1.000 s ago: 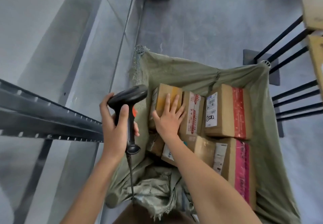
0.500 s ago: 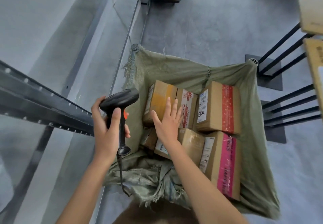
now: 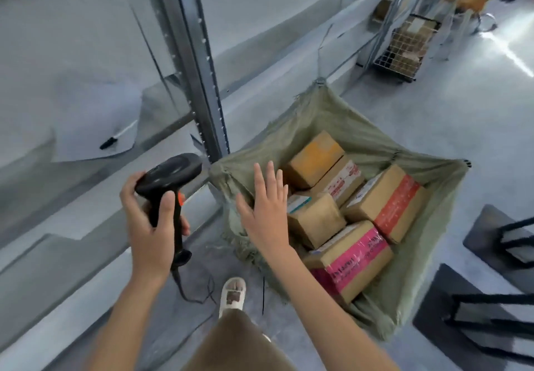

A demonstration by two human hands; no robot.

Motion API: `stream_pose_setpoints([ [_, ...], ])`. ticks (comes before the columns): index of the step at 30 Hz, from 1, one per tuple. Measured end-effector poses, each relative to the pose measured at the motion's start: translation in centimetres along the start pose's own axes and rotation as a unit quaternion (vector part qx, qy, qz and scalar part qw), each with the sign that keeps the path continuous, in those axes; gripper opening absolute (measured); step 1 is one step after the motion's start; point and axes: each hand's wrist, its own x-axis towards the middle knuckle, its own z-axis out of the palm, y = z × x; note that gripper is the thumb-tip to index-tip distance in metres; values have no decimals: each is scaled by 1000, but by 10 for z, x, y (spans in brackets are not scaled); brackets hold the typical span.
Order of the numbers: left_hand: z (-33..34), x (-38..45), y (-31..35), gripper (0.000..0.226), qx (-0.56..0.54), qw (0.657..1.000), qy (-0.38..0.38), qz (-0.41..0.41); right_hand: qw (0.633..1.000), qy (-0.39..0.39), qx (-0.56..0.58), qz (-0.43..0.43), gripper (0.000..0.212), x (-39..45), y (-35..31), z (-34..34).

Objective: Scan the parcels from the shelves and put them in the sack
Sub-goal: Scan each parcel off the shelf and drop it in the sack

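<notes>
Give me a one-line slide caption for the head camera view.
Left hand grips a scanner; open right hand hovers above a green sack of taped parcels.

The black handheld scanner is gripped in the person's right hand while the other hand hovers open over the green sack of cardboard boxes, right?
Not quite: the head view shows the black handheld scanner gripped in the left hand. The open one over the green sack of cardboard boxes is the right hand.
</notes>
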Motion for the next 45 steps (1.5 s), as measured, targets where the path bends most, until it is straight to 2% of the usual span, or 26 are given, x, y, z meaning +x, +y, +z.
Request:
stream_pose_setpoints([
  [5, -96, -50, 23, 37, 55, 990, 129, 6, 986, -72, 6, -149, 71, -23, -76, 34],
  [9, -171, -95, 38, 41, 79, 969, 233, -11, 955, -143, 41, -255, 68, -55, -145, 77],
  [13, -240, -154, 49, 40, 99, 931, 350, -19, 909, -216, 44, -354, 70, -115, -219, 129],
  [20, -361, -281, 72, 41, 128, 846, 516, -16, 803, -332, 60, -491, 69, -264, -334, 206],
  [26, -464, -363, 88, 42, 159, 804, 573, -14, 754, -386, 61, -528, 67, -387, -413, 261],
  [29, -513, -386, 100, 44, 182, 804, 567, -8, 742, -423, 63, -517, 67, -442, -447, 288],
  [33, -575, -419, 112, 47, 208, 791, 576, -12, 717, -422, 69, -550, 67, -501, -496, 308],
  [45, -759, -449, 122, 46, 244, 732, 636, -6, 649, -410, 90, -634, 68, -573, -646, 395],
])
